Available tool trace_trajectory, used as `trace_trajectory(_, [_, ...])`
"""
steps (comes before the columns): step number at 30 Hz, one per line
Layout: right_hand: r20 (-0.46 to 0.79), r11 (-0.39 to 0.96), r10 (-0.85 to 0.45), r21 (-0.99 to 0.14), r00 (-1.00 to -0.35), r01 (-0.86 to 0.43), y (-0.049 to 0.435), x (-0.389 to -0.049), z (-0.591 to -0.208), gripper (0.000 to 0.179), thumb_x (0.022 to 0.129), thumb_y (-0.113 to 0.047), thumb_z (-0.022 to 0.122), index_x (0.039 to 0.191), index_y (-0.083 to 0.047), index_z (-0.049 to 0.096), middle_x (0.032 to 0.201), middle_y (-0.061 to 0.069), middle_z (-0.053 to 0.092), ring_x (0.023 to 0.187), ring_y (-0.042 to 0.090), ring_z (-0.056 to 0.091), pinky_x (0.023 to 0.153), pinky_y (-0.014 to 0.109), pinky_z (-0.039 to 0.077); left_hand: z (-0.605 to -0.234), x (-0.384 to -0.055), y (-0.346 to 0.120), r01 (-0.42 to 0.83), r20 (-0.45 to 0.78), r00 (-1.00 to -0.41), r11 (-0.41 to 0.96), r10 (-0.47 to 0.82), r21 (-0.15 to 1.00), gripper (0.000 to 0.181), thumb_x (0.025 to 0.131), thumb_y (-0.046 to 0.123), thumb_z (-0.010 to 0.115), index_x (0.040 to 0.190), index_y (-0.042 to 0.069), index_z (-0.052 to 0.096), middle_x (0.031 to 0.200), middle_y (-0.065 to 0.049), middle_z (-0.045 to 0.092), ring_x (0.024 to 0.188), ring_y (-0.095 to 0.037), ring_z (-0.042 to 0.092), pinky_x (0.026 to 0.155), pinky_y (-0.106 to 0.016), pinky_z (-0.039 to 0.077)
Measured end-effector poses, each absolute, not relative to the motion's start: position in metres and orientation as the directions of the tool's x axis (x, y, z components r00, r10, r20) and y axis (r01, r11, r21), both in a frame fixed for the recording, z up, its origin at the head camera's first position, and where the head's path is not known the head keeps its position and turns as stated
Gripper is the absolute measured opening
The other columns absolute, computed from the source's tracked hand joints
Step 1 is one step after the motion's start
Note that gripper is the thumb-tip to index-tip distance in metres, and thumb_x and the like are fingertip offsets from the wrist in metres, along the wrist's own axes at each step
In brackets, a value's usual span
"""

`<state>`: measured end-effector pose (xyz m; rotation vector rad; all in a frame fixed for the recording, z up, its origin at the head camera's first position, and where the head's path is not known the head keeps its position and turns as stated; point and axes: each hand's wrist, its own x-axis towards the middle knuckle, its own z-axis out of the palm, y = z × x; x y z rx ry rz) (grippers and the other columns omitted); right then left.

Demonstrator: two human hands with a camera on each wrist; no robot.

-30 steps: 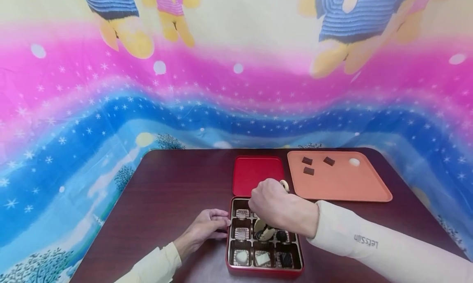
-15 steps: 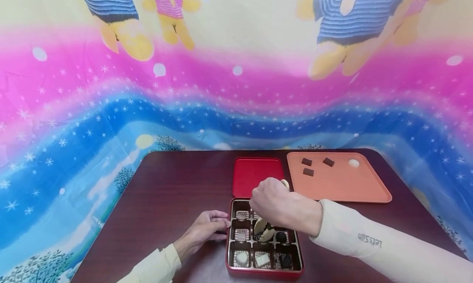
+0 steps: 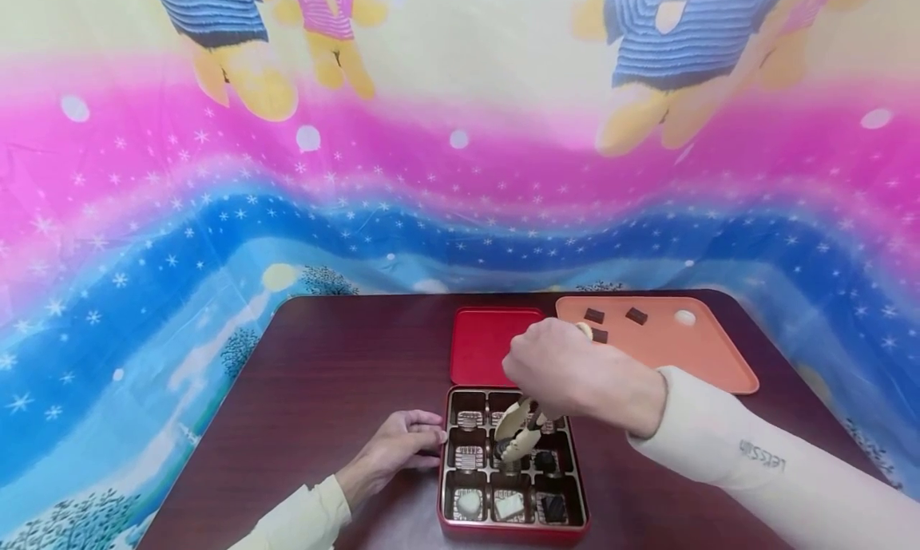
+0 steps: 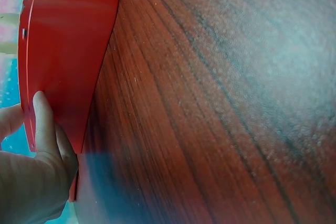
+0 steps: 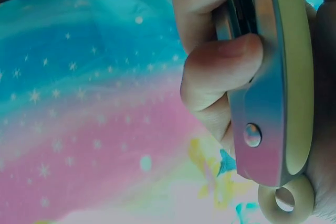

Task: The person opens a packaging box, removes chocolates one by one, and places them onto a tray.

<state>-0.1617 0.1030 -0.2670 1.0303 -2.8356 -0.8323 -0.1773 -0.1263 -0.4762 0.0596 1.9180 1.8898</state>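
My right hand [image 3: 578, 370] grips a pair of metal tongs with cream-coloured handle and tips [image 3: 522, 446], fingers curled round the handles [image 5: 298, 77] in the right wrist view. The tong tips stand apart over the middle compartment of a red divided tin [image 3: 513, 528], and a dark piece [image 3: 501, 447] shows by them. My left hand [image 3: 391, 450] rests its extended fingers against the tin's left side [image 4: 68, 51]. In the tin's front row are a white round chocolate [image 3: 469, 502], a white block [image 3: 510, 505] and a dark piece [image 3: 553, 508]. A dark round one [image 3: 545, 460] sits middle right.
Behind the tin lies a red lid [image 3: 485, 346], partly covered by my right hand. An orange tray [image 3: 683, 366] at the back right bears several dark pieces [image 3: 636, 316] and a white round piece [image 3: 685, 317]. A printed cloth [image 3: 431, 175] hangs behind the brown table [image 3: 345, 350].
My right hand has moved right and slightly up with the tongs, whose tips have risen a little in the middle compartment. The left hand stays at the tin's side.
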Motion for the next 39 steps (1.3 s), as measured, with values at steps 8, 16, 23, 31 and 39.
trace_trajectory(8, [-0.174,0.761,-0.529,0.336,-0.831,-0.555,0.13,-0.177,-0.238,0.037,0.061,-0.003,0.072,0.055,-0.021,0.04,0.058,-0.004,0.026,0.057,0.013,0.025,0.045,0.027,0.022,-0.478,-0.179,-0.126,-0.273,-0.277,-0.898,0.061,0.344,0.96,0.048,0.087,0.005,0.069,0.126,-0.016,0.05,0.103,-0.015,0.067,0.085,-0.017,0.068,0.079,-0.036,0.064])
trace_trajectory(16, [-0.179,0.832,-0.479,0.22,-0.859,-0.51,0.172,-0.208,-0.224,0.028,0.062,-0.005,0.075,0.055,-0.021,0.053,0.055,-0.008,0.035,0.057,0.012,0.035,0.049,0.027,0.028,-0.478,-0.178,-0.128,-0.271,-0.274,-0.9,0.059,0.339,0.961,0.048,0.088,0.004,0.069,0.127,-0.016,0.049,0.103,-0.015,0.067,0.086,-0.017,0.067,0.078,-0.036,0.064])
trace_trajectory(23, [-0.235,0.877,-0.391,0.198,-0.89,-0.437,0.217,-0.242,-0.227,0.02,0.068,-0.009,0.079,0.06,-0.018,0.064,0.057,-0.003,0.057,0.056,0.015,0.05,0.049,0.027,0.04,-0.479,-0.178,-0.127,-0.263,-0.266,-0.9,0.058,0.345,0.963,0.048,0.088,0.004,0.068,0.127,-0.016,0.049,0.103,-0.015,0.067,0.086,-0.017,0.067,0.078,-0.036,0.064])
trace_trajectory(31, [-0.282,0.937,-0.213,0.213,-0.935,-0.278,0.275,-0.279,-0.249,0.018,0.07,-0.007,0.077,0.071,-0.011,0.06,0.07,0.004,0.053,0.06,0.017,0.043,0.051,0.032,0.038,-0.479,-0.178,-0.127,-0.27,-0.271,-0.901,0.051,0.338,0.962,0.048,0.087,0.004,0.069,0.127,-0.016,0.05,0.101,-0.014,0.067,0.086,-0.016,0.067,0.078,-0.036,0.064])
trace_trajectory(39, [-0.332,0.944,-0.102,0.265,-0.938,-0.196,0.314,-0.302,-0.272,0.033,0.064,-0.02,0.09,0.083,-0.009,0.066,0.085,0.011,0.062,0.066,0.023,0.052,0.052,0.036,0.048,-0.479,-0.178,-0.128,-0.271,-0.272,-0.901,0.049,0.337,0.961,0.049,0.087,0.005,0.07,0.127,-0.016,0.05,0.1,-0.014,0.068,0.086,-0.017,0.067,0.078,-0.036,0.064])
